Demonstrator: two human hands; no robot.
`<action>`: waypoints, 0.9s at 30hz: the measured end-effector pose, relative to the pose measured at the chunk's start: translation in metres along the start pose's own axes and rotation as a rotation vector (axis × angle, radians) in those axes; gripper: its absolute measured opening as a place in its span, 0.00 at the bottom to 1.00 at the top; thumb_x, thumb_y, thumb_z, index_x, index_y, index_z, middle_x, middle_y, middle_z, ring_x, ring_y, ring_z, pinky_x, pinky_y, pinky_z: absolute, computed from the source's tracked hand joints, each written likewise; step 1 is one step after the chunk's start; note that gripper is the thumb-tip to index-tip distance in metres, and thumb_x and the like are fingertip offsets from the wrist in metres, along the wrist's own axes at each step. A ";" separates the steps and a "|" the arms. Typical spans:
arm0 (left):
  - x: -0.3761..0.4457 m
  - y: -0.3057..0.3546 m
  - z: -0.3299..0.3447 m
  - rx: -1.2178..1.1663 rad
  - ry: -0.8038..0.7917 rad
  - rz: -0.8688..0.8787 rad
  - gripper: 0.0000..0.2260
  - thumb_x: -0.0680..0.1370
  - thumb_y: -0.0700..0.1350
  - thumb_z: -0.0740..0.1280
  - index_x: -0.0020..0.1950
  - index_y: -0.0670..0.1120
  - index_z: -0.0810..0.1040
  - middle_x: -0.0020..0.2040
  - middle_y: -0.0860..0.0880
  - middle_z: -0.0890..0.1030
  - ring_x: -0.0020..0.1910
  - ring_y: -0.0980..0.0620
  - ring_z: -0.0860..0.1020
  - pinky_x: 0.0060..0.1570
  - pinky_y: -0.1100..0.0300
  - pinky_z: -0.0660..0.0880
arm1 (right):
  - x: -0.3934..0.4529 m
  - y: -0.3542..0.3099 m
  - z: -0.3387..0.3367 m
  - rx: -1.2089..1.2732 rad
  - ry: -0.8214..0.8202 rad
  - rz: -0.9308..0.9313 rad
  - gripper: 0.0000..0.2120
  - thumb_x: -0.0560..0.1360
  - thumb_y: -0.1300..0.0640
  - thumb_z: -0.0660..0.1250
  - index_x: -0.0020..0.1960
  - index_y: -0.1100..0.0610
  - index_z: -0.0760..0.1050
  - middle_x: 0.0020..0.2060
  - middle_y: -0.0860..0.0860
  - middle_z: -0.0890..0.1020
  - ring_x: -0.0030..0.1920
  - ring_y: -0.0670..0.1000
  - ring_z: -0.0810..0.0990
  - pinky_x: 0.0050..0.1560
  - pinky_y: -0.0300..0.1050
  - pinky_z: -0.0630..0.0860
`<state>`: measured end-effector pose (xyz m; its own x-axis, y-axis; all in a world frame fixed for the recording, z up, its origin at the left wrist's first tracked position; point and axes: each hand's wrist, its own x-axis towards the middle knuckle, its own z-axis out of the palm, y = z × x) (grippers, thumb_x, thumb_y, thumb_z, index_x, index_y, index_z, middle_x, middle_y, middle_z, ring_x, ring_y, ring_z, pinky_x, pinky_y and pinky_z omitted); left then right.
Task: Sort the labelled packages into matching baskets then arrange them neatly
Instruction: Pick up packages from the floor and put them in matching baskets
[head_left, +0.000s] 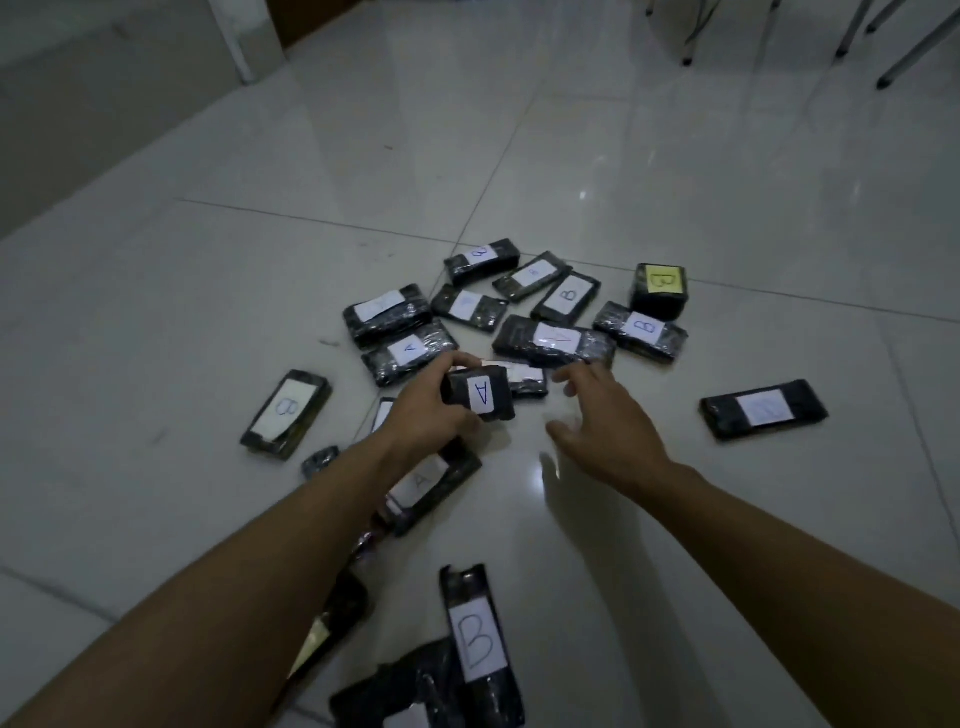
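While the right hand (608, 431) spreads loosely, the left hand (426, 410) grips a glossy, plastic-wrapped blocky package (480, 397).

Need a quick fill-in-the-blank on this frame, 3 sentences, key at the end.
1. The left hand holds a small package labelled ____.
2. The right hand holds ____.
3. The package with the yellow label bears the letter ____.

Missing words: A; nothing; B

I count about nineteen packages (763, 408), some half hidden: one yellow label (662, 278), the rest white.
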<state>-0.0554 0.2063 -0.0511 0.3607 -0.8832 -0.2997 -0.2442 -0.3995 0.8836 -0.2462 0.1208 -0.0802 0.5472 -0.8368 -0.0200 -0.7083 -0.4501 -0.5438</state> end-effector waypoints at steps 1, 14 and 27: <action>-0.004 -0.002 -0.009 -0.009 0.003 -0.010 0.26 0.66 0.30 0.72 0.57 0.54 0.74 0.52 0.49 0.80 0.48 0.51 0.80 0.37 0.62 0.77 | -0.002 -0.007 0.004 0.003 -0.012 -0.011 0.25 0.74 0.51 0.70 0.68 0.49 0.67 0.61 0.47 0.71 0.60 0.49 0.73 0.56 0.50 0.76; -0.064 -0.006 -0.091 0.062 -0.099 -0.132 0.14 0.75 0.37 0.70 0.60 0.46 0.74 0.48 0.48 0.79 0.40 0.53 0.81 0.37 0.59 0.79 | -0.051 -0.072 0.038 0.002 -0.142 -0.070 0.26 0.74 0.50 0.71 0.69 0.48 0.67 0.62 0.48 0.72 0.61 0.49 0.72 0.56 0.47 0.74; -0.079 -0.024 -0.107 0.050 -0.105 -0.164 0.13 0.74 0.36 0.72 0.57 0.45 0.78 0.41 0.49 0.78 0.37 0.53 0.78 0.38 0.60 0.77 | -0.032 -0.085 0.057 -0.438 -0.330 -0.273 0.27 0.73 0.46 0.71 0.69 0.47 0.67 0.64 0.50 0.69 0.62 0.52 0.67 0.61 0.51 0.69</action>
<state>0.0181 0.3118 -0.0097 0.3043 -0.8248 -0.4766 -0.2354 -0.5499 0.8013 -0.1786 0.2036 -0.0809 0.7942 -0.5642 -0.2257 -0.6025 -0.7795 -0.1715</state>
